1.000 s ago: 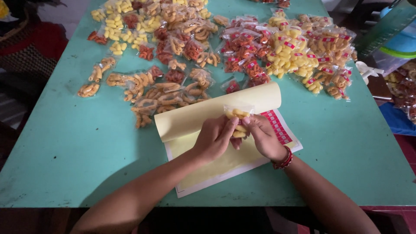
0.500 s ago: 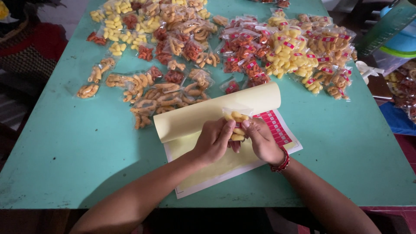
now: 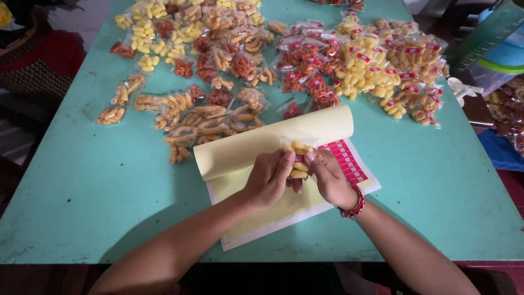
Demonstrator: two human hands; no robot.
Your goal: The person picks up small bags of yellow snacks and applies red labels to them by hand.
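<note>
So the landmark here is the sticker sheet (image 3: 295,186), the pale yellow backing page lying on the green table (image 3: 98,180) with its top leaf curled back. Everything hangs off that.

Going left to right: the left hand (image 3: 268,176) sits over the middle of the sheet, fingers curled round the left side of a small clear snack packet (image 3: 298,158), thumb up against its front. The packet is pinched between both hands just above the sheet, not resting on it. Its long axis runs roughly upright in the frame, sealed top edge pointing away from the person toward the curled leaf. The right hand (image 3: 329,176) closes on the packet's right side, thumb tip pressed near the upper part of it. So both hands are clamped on it, neither nearer really; it's dead centre between them.

Packet itself: transparent, stuffed with pale yellow puffed pieces, maybe a bit of red near the left thumb, too small to be sure.

Just right of the hands, the red stickers (image 3: 345,159) run in rows down the sheet's right edge. Beyond the sheet's far side lie loose packets (image 3: 218,71), with labelled ones (image 3: 371,65) heaped further right.
</note>
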